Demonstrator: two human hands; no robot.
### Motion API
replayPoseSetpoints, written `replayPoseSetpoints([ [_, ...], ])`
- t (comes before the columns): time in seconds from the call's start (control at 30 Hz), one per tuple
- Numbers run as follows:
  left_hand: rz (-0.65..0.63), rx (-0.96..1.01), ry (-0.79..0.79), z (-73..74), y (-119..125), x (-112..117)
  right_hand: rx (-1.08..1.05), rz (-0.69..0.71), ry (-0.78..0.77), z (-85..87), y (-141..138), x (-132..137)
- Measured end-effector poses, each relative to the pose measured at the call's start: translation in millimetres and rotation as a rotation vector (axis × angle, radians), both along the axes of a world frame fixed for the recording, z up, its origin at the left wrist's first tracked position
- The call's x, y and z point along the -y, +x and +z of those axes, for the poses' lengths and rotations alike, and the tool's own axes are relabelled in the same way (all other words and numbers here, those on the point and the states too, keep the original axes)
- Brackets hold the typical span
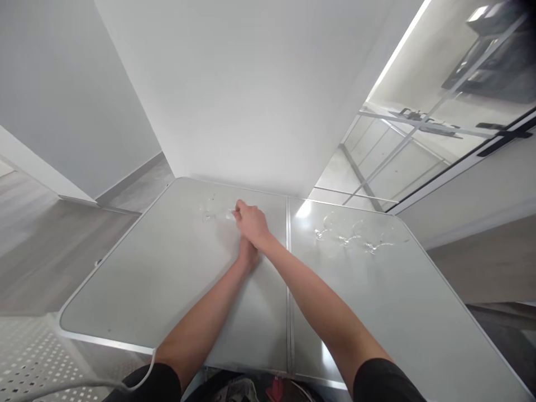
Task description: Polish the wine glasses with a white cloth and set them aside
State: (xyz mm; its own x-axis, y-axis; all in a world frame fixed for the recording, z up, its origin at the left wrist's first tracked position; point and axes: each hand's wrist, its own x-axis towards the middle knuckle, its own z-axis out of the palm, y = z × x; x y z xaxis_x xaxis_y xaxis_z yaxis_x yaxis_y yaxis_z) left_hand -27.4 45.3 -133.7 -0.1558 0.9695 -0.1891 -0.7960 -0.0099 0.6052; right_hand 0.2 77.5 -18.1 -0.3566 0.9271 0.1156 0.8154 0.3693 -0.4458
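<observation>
My right hand (252, 223) is closed, with its fingers curled together, and lies over my left hand (248, 251) just left of the table's seam. The right hand covers most of the left hand, so the left fingers are hidden. A small clear glint shows at the right fingertips; what it belongs to is too faint to make out. Just left of the hands, a clear, glass-like object (208, 216) rests on the table. Over on the right half are more see-through pieces with shiny stem-like parts: one on the left (320, 233), one in the middle (345, 240), one on the right (371, 247).
The pale folding table (138, 290) has a metal rim and a central seam (288, 290). A white wall (251, 100) stands at its far edge. Glass panels (377, 151) are on the right. A white cable (96, 383) hangs by my left sleeve, near a perforated white surface (37, 357).
</observation>
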Motion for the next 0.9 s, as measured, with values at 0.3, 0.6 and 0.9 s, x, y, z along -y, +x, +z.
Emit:
replayPoseSetpoints([
  [0.3, -0.134, -0.112, 0.024, 3.4, -4, -8, -0.82, -0.074, -0.415, 12.2, 162, 39],
  [0.6, -1.028, -0.584, 0.324, 20.6, 16, 30, -0.753, 0.056, -0.499, -6.6, 191, 69],
  [0.9, -0.594, -0.599, 0.19, 7.9, 21, 25, -1.346, -0.236, -0.399, -74.0, 157, 78],
])
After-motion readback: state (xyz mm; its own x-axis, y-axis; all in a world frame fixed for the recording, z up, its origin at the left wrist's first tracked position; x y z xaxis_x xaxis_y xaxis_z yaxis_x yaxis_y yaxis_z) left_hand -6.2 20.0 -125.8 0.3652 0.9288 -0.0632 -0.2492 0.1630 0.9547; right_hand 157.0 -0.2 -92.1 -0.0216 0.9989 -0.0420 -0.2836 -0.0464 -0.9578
